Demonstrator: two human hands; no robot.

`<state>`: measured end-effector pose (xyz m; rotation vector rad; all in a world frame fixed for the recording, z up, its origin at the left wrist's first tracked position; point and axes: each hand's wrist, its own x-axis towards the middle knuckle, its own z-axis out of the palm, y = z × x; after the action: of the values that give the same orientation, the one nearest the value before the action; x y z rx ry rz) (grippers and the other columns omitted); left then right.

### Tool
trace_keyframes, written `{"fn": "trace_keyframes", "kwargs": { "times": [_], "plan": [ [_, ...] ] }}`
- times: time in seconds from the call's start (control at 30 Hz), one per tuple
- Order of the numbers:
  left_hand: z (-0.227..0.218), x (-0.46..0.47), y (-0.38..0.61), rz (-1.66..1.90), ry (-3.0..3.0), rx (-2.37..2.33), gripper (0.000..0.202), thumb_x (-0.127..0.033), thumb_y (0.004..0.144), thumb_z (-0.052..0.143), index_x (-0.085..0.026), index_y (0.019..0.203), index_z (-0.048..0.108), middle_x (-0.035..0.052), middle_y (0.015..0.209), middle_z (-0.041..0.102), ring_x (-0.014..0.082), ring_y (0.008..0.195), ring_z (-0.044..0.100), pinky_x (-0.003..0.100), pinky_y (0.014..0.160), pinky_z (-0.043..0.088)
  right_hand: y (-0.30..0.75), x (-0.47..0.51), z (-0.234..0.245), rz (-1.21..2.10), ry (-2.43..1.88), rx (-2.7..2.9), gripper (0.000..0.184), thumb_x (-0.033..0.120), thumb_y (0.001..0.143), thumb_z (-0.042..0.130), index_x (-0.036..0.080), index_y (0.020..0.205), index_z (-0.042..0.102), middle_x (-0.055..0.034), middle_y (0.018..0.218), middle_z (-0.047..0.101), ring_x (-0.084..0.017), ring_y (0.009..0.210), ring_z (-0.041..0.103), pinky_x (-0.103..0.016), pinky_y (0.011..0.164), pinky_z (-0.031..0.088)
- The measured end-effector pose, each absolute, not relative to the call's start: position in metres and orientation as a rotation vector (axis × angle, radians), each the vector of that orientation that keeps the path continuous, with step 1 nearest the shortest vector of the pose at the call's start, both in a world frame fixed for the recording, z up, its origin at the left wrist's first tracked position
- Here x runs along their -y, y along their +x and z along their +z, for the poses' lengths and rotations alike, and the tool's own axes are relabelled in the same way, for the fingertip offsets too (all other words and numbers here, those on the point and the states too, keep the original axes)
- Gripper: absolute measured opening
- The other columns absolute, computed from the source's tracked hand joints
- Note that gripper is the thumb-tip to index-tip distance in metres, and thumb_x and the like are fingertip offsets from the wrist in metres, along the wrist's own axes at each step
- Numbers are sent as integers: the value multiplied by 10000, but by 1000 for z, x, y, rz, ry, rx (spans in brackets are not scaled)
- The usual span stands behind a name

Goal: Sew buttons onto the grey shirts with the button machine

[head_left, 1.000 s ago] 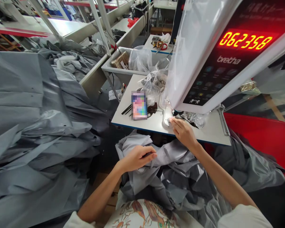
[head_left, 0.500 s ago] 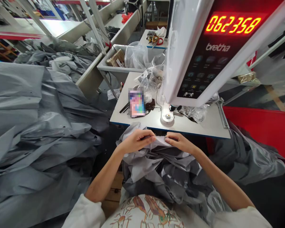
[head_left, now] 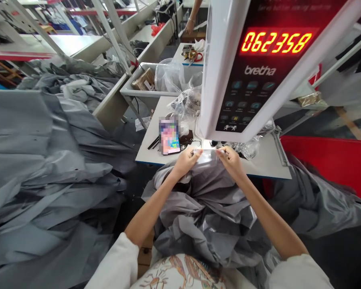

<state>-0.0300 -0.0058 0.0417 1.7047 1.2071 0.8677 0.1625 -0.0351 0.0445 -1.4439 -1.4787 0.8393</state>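
Grey fabric [head_left: 210, 200] lies bunched in my lap and reaches up onto the white machine table [head_left: 267, 166]. My left hand [head_left: 186, 160] pinches the fabric's edge at the left. My right hand [head_left: 231, 160] pinches the same edge at the right. Between them the edge lies flat on the table under the white machine head [head_left: 225, 68], whose red display reads 062358. A phone [head_left: 169, 136] lies on the table just left of my left hand.
A large pile of grey fabric [head_left: 48, 168] fills the left side. A red bin [head_left: 327, 160] stands at the right. Clear plastic bags [head_left: 183, 100] and a grey tray [head_left: 138, 86] sit behind the table. Another person's arm [head_left: 192, 18] shows far back.
My right hand left the machine's base and took the fabric edge beside my left hand. Both hands then carried the edge up onto the table under the machine head.
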Motion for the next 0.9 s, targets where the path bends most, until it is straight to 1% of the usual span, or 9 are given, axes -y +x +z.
{"fn": "trace_keyframes", "kwargs": {
  "times": [0.1,0.23,0.4,0.63,0.67,0.73,0.8,0.83,0.9],
  "plan": [
    [35,1,-25,880,1730,-1254,384,-495,836,558,-165,661,464,-42,622,406,99,618,389,234,590,291,162,29,42,770,-1477,1492,338,524,824,586,192,762,574,-3,727,580,-160,710,532,-267,666,401],
    [30,-4,-18,962,1736,-1370,400,-450,860,538,-171,611,399,-54,586,335,89,588,346,235,570,253,156,20,36,678,-1550,1400,285,471,805,598,187,806,618,-36,834,663,-201,812,599,-308,765,447],
    [25,-9,-13,1027,1729,-1477,424,-435,852,556,-175,587,353,-58,570,324,83,576,348,226,565,254,150,12,29,665,-1589,1323,219,397,784,601,191,839,646,-52,890,694,-228,878,621,-323,782,473],
    [22,-3,-11,852,1889,-1597,348,-466,883,523,-179,685,529,-17,606,495,131,612,474,245,597,303,148,17,28,638,-1617,1357,227,428,809,589,202,818,615,-37,854,680,-212,847,610,-302,750,451],
    [22,-2,-11,850,1924,-1611,315,-458,887,524,-179,746,564,-3,649,538,148,652,506,251,622,329,147,18,28,631,-1613,1358,235,439,813,583,205,814,609,-35,848,676,-211,842,607,-302,747,448],
    [22,-3,-11,902,2040,-1593,248,-405,884,554,-169,937,606,50,832,621,194,830,561,275,739,388,146,18,25,615,-1606,1352,246,452,819,571,208,810,600,-31,832,668,-207,824,599,-302,740,442],
    [21,-4,-10,958,2202,-1484,281,-326,886,564,-158,1110,590,104,1061,619,231,1050,528,315,899,384,145,17,22,602,-1600,1349,244,448,827,560,207,814,593,-27,816,659,-199,792,590,-302,728,440],
    [21,-5,-10,959,2279,-1403,282,-288,895,551,-164,1145,590,113,1139,597,237,1123,494,332,956,362,145,17,21,595,-1594,1358,236,437,835,551,205,827,593,-28,818,656,-197,783,587,-304,728,442],
    [20,-7,-9,926,2358,-1264,241,-232,917,504,-191,1118,630,98,1188,583,229,1169,463,346,1000,340,145,18,20,545,-1586,1399,217,409,849,538,202,875,596,-40,852,656,-202,800,586,-319,752,450]
  ]
}}
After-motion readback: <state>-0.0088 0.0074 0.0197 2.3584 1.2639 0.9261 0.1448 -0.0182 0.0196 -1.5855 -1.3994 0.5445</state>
